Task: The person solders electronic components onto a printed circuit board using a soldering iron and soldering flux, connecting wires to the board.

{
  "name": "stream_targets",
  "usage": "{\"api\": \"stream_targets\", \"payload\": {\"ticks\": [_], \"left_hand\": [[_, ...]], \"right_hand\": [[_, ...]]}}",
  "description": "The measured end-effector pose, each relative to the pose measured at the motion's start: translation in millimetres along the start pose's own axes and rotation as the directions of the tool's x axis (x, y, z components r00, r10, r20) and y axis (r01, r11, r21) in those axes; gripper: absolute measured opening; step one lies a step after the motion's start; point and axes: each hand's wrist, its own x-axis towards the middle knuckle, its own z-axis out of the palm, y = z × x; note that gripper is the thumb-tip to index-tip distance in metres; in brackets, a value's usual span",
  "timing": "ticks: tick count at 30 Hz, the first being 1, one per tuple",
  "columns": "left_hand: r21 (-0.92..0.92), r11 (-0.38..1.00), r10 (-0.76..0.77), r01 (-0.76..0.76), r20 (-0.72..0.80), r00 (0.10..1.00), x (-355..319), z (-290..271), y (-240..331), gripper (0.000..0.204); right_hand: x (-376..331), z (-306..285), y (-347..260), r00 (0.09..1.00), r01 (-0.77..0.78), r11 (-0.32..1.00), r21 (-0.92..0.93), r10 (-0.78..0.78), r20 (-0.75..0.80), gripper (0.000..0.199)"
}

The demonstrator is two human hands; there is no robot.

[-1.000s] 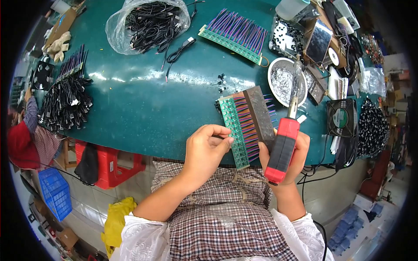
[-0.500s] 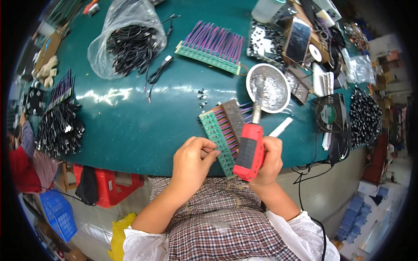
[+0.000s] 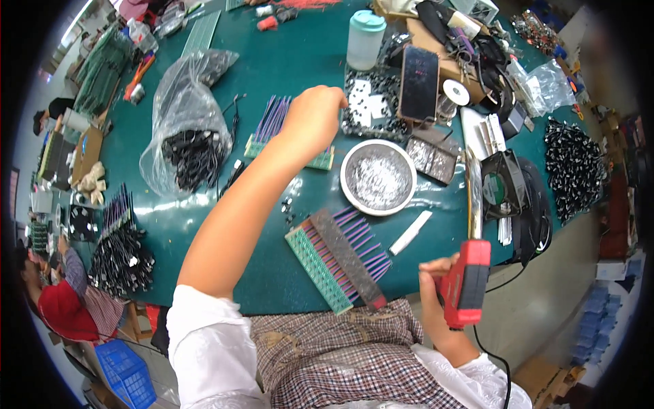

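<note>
My left hand [image 3: 315, 119] reaches far over the table, above a green board strip with purple wires [image 3: 270, 124]. Its fingertips are at the left edge of a tray of small black parts [image 3: 375, 105]; the fingers are mostly hidden behind the hand. On the right, my right hand [image 3: 434, 293] is wrapped round a red and black soldering gun [image 3: 470, 283], its metal barrel pointing away from me. Near the table's front edge lies a green circuit board strip [image 3: 317, 269] with purple and pink wires, a dark bar [image 3: 347, 258] resting across them. Neither hand touches it.
A white-rimmed bowl [image 3: 346, 185] of silvery material stands beyond the bar. Further items are a white stick [image 3: 411, 233], a phone [image 3: 418, 85], a lidded cup [image 3: 366, 44], a fan [image 3: 503, 184] and a bag of black cables [image 3: 194, 160]. Another person [image 3: 65, 310] sits far left.
My left hand has left the near board and moved far forward to the parts tray. My right hand has carried the soldering gun right, away from the board. The whole view has shifted too.
</note>
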Motion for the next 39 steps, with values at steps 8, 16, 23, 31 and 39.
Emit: {"api": "stream_targets", "payload": {"ticks": [8, 16, 23, 31, 39], "left_hand": [[0.356, 0.934, -0.055, -0.035, 0.239, 0.969, 100, 81, 1, 0.027], [0.063, 0.998, -0.046, 0.012, 0.579, 0.814, 110, 80, 20, 0.037], [-0.232, 0.973, 0.148, 0.006, 0.638, 0.755, 81, 75, 10, 0.042], [-0.212, 0.965, 0.254, -0.156, 0.603, 0.756, 63, 57, 15, 0.027], [0.024, 0.947, 0.257, -0.320, 0.541, 0.801, 74, 33, 4, 0.027]], "right_hand": [[5, -53, -9, 0.966, -0.189, 0.979, -0.078, 0.199, 0.166, 0.043], [20, -61, 3, 0.964, -0.266, 0.964, 0.005, 0.265, 0.029, 0.040], [23, -61, 19, 0.956, -0.290, 0.957, 0.014, 0.288, 0.056, 0.041], [20, -59, 27, 0.930, -0.364, 0.920, 0.143, 0.368, -0.001, 0.041], [16, -64, 33, 0.940, -0.339, 0.925, 0.171, 0.340, 0.023, 0.039]]}}
